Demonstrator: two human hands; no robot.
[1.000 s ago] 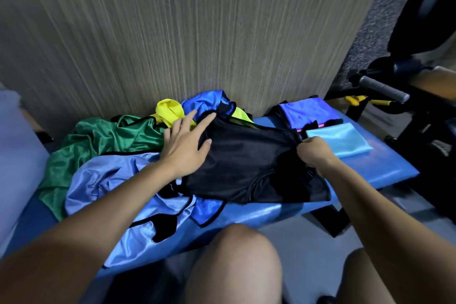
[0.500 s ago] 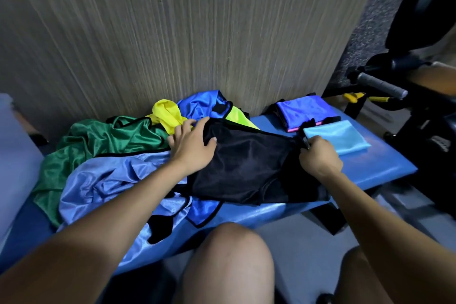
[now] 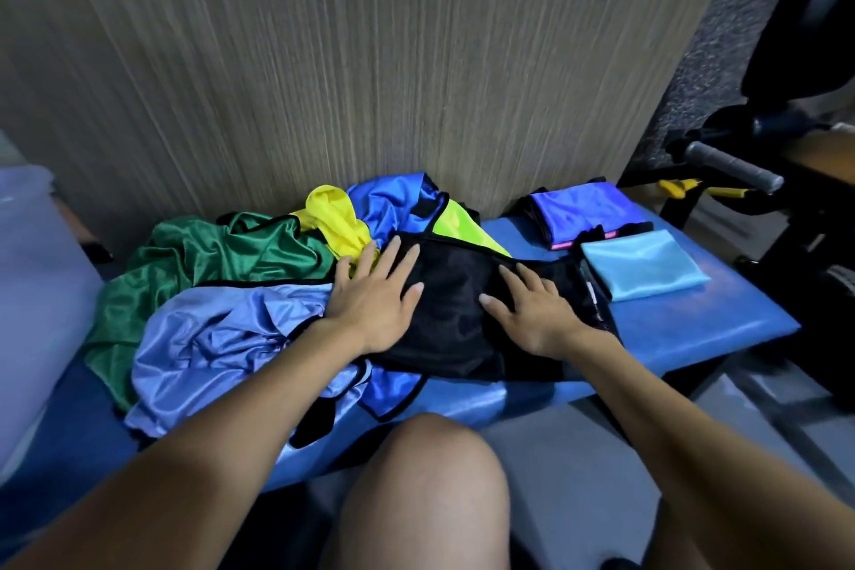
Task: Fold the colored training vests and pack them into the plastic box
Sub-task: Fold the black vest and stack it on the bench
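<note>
From the head view, the black mesh training vest (image 3: 462,315) lies spread on the blue padded surface (image 3: 694,329), and both hands press it flat with straight fingers: the left hand (image 3: 374,296) on its left part, the right hand (image 3: 532,310) on its right part. Neither hand grips anything.

The black vest's left part overlaps a loose heap: a shiny pale blue vest (image 3: 217,338), a green one (image 3: 199,259), a yellow one (image 3: 337,218) and a royal blue one (image 3: 388,199). Right of the black vest sit a folded light blue vest (image 3: 643,264) and a folded purple one (image 3: 583,208).

The cloth looks slippery to me. Smoothing over that uneven heap could leave wrinkles, or drag the pale blue vest along into the fold. The near hem hangs close to the surface's front edge and might slide off.

A pale translucent container (image 3: 37,273), possibly the plastic box, stands at the far left, too blurred to be sure.
</note>
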